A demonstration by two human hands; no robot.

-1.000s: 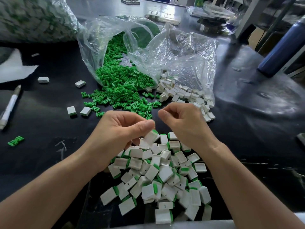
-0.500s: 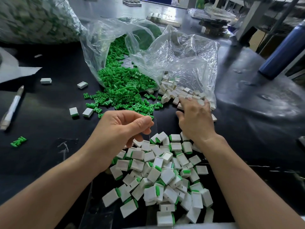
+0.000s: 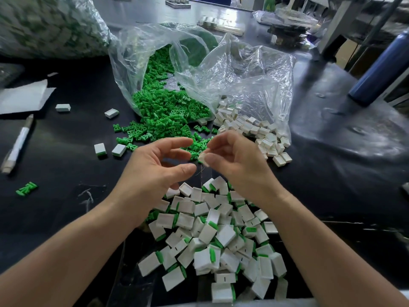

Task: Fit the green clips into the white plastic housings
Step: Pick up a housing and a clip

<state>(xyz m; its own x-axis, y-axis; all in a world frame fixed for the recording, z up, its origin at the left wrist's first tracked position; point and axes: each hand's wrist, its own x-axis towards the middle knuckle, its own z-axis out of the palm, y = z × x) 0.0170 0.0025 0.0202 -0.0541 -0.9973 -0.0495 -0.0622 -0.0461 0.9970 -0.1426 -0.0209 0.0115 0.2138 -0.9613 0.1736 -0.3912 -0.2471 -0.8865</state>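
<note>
Working across the black table (image 3: 66, 151), note two clear plastic bags (image 3: 243, 80) laid on their sides, mouths toward the person, spilling green clips (image 3: 168, 114) and white housings (image 3: 254, 131) side by side, presumably to feed both hands at once. Find the finished pile (image 3: 217, 235) heaped nearest, between the forearms, likely as a drop zone. Read the right hand (image 3: 234, 160) as pinching one white housing (image 3: 202, 157) at thumb and fingertips, the left hand (image 3: 155, 167) as loosely spread beside it, holding nothing visible; expect no obstruction, only a pen (image 3: 17, 145) well off left.
</note>
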